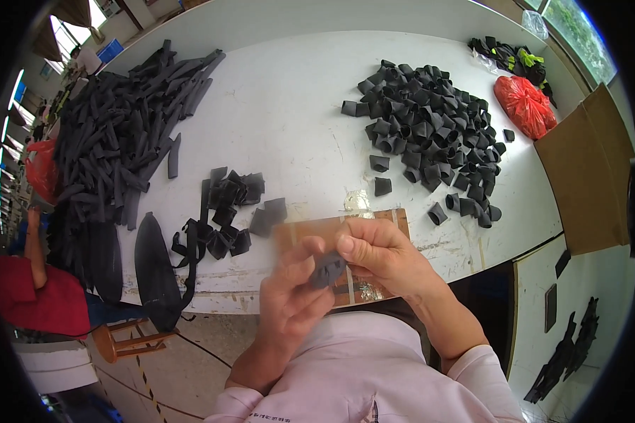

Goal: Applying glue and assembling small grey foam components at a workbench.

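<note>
Both my hands meet over the near edge of the table, closed on one small dark grey fabric piece [327,271]. My left hand [288,289] grips it from the left and is slightly blurred. My right hand [384,255] pinches its upper right end between thumb and fingers. Beneath the hands lies a brown board [400,224] with tape across it. Just left of the board are a loose grey fabric piece [268,216] and a small heap of flat black pieces [234,194]. Farther right spreads a pile of short black fabric tubes [430,116].
Long dark strips [130,113] are heaped at the far left of the white table [282,92]. Black straps [188,271] hang over its front edge. A red plastic bag [525,106] and a cardboard sheet [585,169] stand at the right. Another person in red [39,296] is at the left.
</note>
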Motion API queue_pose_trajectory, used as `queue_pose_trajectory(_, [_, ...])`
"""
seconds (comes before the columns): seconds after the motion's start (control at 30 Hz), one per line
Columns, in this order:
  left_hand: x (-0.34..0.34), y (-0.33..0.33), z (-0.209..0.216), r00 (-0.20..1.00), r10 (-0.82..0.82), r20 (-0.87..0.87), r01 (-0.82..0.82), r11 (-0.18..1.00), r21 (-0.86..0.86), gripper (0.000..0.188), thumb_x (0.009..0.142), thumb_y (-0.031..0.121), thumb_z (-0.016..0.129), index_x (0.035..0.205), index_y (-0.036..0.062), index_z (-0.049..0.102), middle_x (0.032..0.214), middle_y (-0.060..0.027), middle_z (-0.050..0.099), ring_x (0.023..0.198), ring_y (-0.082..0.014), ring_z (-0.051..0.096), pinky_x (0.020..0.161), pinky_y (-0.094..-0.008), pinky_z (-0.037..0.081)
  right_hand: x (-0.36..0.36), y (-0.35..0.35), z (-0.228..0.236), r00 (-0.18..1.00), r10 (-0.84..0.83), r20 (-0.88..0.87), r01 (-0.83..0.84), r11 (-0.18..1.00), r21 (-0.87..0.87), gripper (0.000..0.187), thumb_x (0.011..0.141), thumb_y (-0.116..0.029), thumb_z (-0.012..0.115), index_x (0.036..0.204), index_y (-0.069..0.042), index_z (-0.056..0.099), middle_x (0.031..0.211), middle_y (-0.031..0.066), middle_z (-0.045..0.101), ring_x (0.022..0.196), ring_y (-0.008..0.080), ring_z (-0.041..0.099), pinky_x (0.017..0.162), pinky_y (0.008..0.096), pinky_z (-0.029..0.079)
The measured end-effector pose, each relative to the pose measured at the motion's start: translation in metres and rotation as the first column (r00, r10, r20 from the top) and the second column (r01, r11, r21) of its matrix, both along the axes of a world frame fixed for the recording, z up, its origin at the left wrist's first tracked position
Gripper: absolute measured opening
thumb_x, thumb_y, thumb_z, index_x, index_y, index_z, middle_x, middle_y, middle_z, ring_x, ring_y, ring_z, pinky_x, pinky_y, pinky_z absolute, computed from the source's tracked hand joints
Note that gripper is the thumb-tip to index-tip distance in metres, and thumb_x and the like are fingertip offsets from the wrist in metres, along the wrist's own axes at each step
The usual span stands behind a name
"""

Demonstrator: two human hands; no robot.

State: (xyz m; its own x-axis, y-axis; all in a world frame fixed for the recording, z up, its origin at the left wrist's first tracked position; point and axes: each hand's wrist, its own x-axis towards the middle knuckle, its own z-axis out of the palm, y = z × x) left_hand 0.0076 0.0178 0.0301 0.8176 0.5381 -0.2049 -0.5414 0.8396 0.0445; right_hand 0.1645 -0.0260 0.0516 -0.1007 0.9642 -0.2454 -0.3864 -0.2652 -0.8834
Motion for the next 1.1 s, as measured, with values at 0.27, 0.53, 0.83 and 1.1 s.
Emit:
queue_pose_trajectory(0.27, [0.012,-0.012,-0.011,0.627,0.676,-0.387,0.034,0.472,0.881,0.031,0.083,0.008,0.056,0.113,0.0006,0.049,0.094,-0.0094,0.057,0.087,-0.0145,0.054,0.074,-0.0234,0.044,0.002,-0.008,-0.030,0.915,-0.074,0.396,0.045,0.995,0.084,0.031,0.086,-0.031,0.053,0.081,-0.001,0.054,0.070,0.0038,0.051,0.066,0.0115,0.047,0.058,0.0256,0.040])
queue_pose_trajectory(0.53, [0.010,0.001,-0.003,0.697,0.703,-0.140,0.170,0.027,0.985,0.010,0.081,0.007,0.057,0.088,-0.0011,0.056,0.088,-0.0104,0.057,0.088,-0.0184,0.053,0.077,-0.0305,0.043,-0.013,-0.025,-0.020,0.546,-0.567,0.617,0.033,0.750,0.661,0.039,0.066,-0.025,0.071,0.093,-0.002,0.055,0.084,0.0098,0.053,0.070,0.0232,0.053,0.055,0.0321,0.044])
queue_pose_trajectory(0.83, [0.008,-0.011,-0.009,0.756,0.609,-0.240,-0.274,0.628,0.729,0.013,0.087,0.015,0.052,0.082,0.0029,0.051,0.084,-0.0060,0.050,0.080,-0.0159,0.045,0.078,-0.0289,0.037,-0.020,-0.017,-0.020,0.375,-0.743,0.555,0.009,0.601,0.799,0.027,0.061,0.000,0.069,0.085,-0.002,0.057,0.071,0.0073,0.052,0.059,0.0207,0.049,0.045,0.0295,0.039])
queue_pose_trajectory(1.1, [0.004,-0.018,-0.024,0.656,0.706,-0.266,-0.161,0.476,0.865,0.012,0.085,0.012,0.055,0.081,0.0018,0.051,0.084,-0.0083,0.052,0.080,-0.0151,0.046,0.077,-0.0279,0.037,-0.019,-0.016,-0.037,0.387,-0.741,0.549,-0.003,0.594,0.804,0.015,0.066,0.002,0.063,0.081,0.000,0.061,0.068,0.0077,0.054,0.058,0.0203,0.049,0.049,0.0283,0.040])
